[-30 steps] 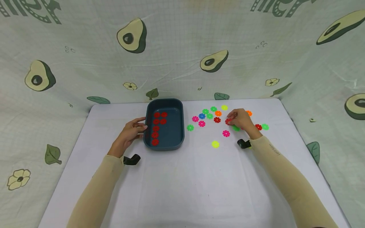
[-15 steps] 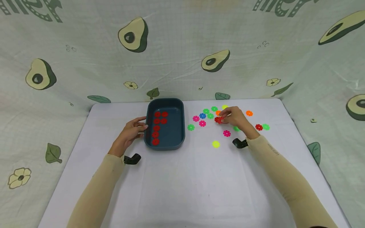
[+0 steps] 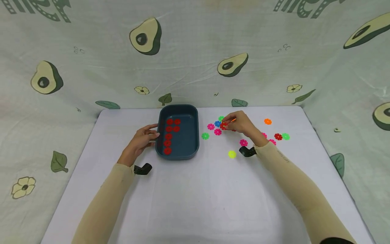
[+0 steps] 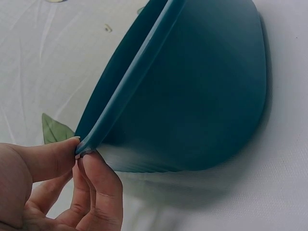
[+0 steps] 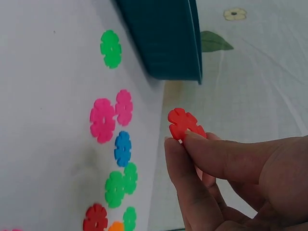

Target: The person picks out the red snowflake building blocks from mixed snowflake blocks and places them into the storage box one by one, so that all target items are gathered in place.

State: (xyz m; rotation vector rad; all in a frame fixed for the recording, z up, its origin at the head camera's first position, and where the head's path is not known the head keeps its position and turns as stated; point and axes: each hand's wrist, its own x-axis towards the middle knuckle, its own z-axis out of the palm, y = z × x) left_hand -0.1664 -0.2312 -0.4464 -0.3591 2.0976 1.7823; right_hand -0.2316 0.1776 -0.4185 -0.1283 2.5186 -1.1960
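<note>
My left hand (image 3: 141,141) pinches the left rim of a dark teal tray (image 3: 192,154), thumb over the edge and fingertips beneath it in the left wrist view. Inside the tray, several red notched discs (image 3: 167,143) lie toward its left side. Between thumb and index finger, my right hand (image 3: 242,124) pinches a red notched disc (image 5: 182,122), held up over the table to the right of the tray. Below it in the right wrist view lie a blue disc (image 5: 122,149), pink discs (image 5: 102,120) and green discs (image 5: 114,189).
Loose discs lie right of the tray: a yellow one (image 3: 232,154), an orange one (image 3: 267,121) and a red one (image 3: 278,136) beside a green one (image 3: 285,136). An avocado-printed cloth (image 3: 189,74) hangs behind the white table (image 3: 189,203).
My right hand has moved left toward the tray with the red disc, passing over the other discs. The left hand stays at the tray rim. The head view has shifted slightly.
</note>
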